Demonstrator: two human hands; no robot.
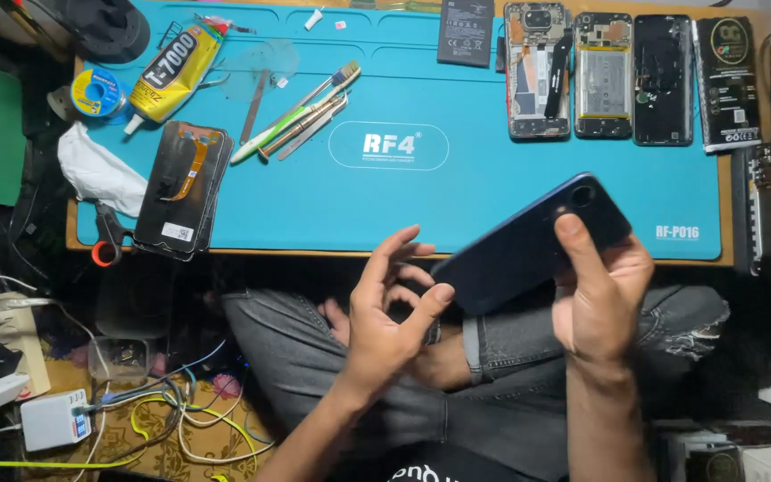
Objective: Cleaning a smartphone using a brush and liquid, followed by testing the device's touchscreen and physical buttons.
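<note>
My right hand (601, 295) grips a dark blue phone back cover (528, 245), thumb pressed beside its camera cutout, holding it tilted over my lap at the near edge of the blue work mat (421, 187). My left hand (390, 308) is beside the cover's lower left end, fingers spread, thumb tip touching that end. Both hands hover above my crossed legs in grey jeans.
On the mat lie a phone screen with an orange flex cable (182, 187), a yellow glue tube (171, 71), tweezers and a brush (301, 116), a battery (466, 31) and several opened phones (600, 76). Scissors (109, 236), a white cloth, chargers and tangled cables (162, 411) lie left.
</note>
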